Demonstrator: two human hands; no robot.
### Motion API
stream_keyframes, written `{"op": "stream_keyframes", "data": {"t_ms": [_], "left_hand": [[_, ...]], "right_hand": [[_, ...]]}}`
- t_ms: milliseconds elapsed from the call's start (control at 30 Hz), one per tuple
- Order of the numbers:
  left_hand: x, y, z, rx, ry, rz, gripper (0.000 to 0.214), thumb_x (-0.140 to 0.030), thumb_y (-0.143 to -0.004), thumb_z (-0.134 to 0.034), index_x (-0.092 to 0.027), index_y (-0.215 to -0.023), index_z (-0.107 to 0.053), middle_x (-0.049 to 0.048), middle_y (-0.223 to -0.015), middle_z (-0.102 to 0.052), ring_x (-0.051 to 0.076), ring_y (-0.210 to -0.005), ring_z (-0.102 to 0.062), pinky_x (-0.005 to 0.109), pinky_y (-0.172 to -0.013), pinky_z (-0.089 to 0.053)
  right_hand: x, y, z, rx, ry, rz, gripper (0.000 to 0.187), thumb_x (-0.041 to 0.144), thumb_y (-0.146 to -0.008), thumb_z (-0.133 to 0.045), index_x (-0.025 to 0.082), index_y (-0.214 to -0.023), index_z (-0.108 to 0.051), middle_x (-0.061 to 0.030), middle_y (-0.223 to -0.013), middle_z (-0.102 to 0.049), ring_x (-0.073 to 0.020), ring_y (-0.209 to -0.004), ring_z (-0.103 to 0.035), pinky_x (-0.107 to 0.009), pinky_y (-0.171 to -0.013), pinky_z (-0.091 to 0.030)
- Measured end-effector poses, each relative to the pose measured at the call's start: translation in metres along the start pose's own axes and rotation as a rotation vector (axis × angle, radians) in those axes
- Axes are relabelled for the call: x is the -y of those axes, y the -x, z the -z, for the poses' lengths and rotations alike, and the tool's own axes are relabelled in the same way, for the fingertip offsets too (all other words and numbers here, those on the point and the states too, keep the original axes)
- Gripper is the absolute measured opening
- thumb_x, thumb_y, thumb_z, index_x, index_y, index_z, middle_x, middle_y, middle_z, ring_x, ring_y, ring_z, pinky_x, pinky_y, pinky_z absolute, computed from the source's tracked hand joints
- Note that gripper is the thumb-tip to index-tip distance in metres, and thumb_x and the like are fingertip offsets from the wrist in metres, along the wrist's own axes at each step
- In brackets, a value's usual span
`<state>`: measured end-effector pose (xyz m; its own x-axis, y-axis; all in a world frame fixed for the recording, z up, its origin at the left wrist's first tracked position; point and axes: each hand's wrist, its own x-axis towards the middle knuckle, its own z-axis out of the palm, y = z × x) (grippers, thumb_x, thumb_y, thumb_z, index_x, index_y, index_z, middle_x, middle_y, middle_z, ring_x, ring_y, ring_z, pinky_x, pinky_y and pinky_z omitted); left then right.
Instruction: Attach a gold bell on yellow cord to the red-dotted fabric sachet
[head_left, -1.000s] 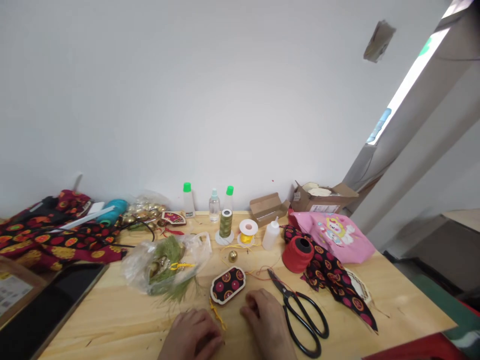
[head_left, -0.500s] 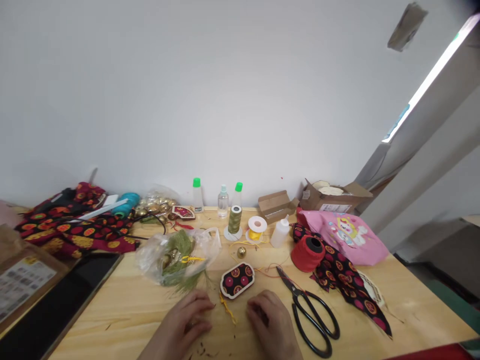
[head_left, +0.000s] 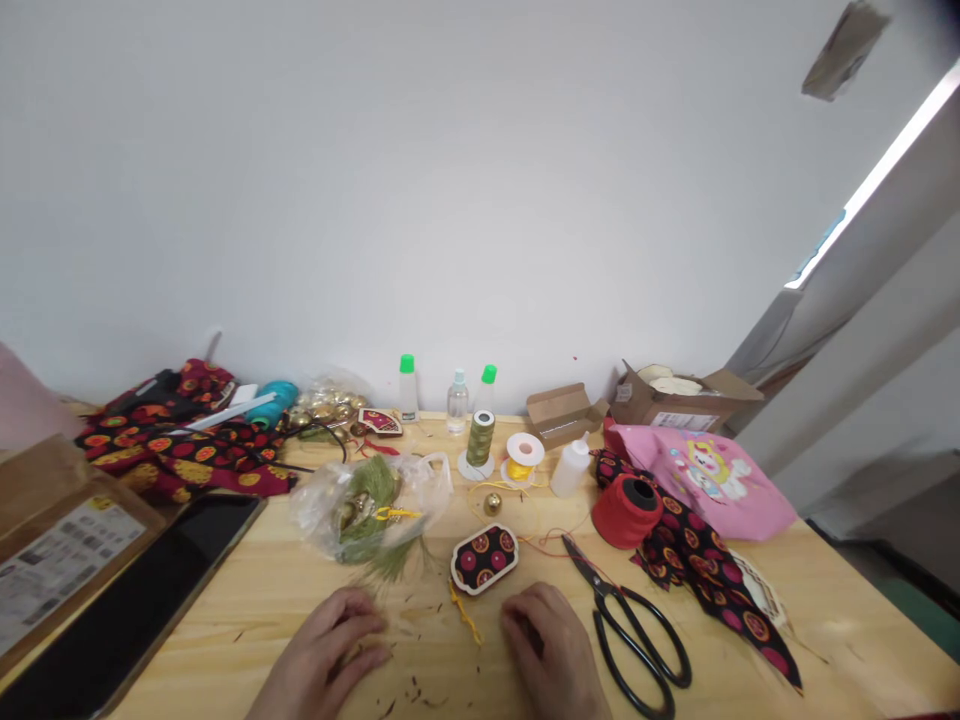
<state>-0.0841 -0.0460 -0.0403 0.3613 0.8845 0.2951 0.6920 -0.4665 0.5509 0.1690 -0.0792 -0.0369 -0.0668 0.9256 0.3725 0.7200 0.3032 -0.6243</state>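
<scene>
The left hand [head_left: 324, 642] has moved farther from the charm [head_left: 485, 558], thumb and fingers apart; so the charm lies free, near the right hand [head_left: 553, 645]; its fingers curl, pinch unclear.

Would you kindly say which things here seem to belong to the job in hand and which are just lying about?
Likely the job's, near the right hand:
patterned fabric plaque
yellow cord
black-handled scissors

Probably just lying about:
pink cartoon bag
teal thread spool
small open cardboard box
</scene>
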Motion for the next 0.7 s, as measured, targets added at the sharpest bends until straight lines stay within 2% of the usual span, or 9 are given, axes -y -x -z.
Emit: {"op": "stream_keyframes", "data": {"t_ms": [167,333,433,567,700], "left_hand": [[-0.002,-0.002,0.002,-0.071,-0.047,-0.034,0.017,-0.040,-0.066,-0.059,-0.025,-0.066,-0.066,0.0011,-0.071,-0.065,0.016,-0.071,-0.062,0.018,-0.064,-0.051],[0.004,-0.002,0.006,-0.019,0.008,-0.086,0.013,-0.034,-0.070,-0.058,-0.026,-0.067,-0.067,-0.0010,-0.071,-0.068,0.014,-0.071,-0.063,0.015,-0.065,-0.050],[0.010,-0.002,0.009,0.017,0.061,-0.036,0.012,-0.032,-0.071,-0.057,-0.027,-0.073,-0.068,-0.0019,-0.078,-0.069,0.014,-0.075,-0.063,0.016,-0.070,-0.050],[0.014,0.001,0.018,0.017,0.136,0.107,0.017,-0.032,-0.074,-0.052,-0.026,-0.081,-0.067,-0.0003,-0.086,-0.069,0.015,-0.084,-0.062,0.021,-0.077,-0.048],[0.013,0.007,0.027,0.065,0.148,0.118,0.018,-0.031,-0.073,-0.054,-0.024,-0.085,-0.066,0.0033,-0.094,-0.065,0.017,-0.091,-0.058,0.025,-0.080,-0.046]], "right_hand": [[-0.001,0.002,-0.002,-0.005,-0.010,0.004,0.015,0.012,-0.076,-0.044,0.017,-0.072,-0.057,-0.0044,-0.068,-0.058,-0.0152,-0.066,-0.053,-0.023,-0.058,-0.043],[-0.002,0.002,-0.003,0.006,-0.008,-0.001,0.016,0.011,-0.076,-0.043,0.017,-0.073,-0.057,-0.0047,-0.070,-0.058,-0.0155,-0.067,-0.053,-0.024,-0.059,-0.043],[-0.002,0.002,-0.003,0.002,-0.005,0.000,0.016,0.011,-0.076,-0.043,0.017,-0.072,-0.057,-0.0048,-0.069,-0.058,-0.0158,-0.067,-0.053,-0.025,-0.059,-0.043],[-0.003,0.003,-0.003,-0.004,-0.013,0.026,0.016,0.013,-0.078,-0.042,0.017,-0.073,-0.057,-0.0046,-0.069,-0.058,-0.0157,-0.066,-0.053,-0.025,-0.059,-0.043],[-0.006,0.006,-0.003,-0.006,-0.016,0.055,0.015,0.015,-0.079,-0.042,0.018,-0.075,-0.057,-0.0046,-0.071,-0.058,-0.0155,-0.068,-0.054,-0.024,-0.061,-0.044]]}}
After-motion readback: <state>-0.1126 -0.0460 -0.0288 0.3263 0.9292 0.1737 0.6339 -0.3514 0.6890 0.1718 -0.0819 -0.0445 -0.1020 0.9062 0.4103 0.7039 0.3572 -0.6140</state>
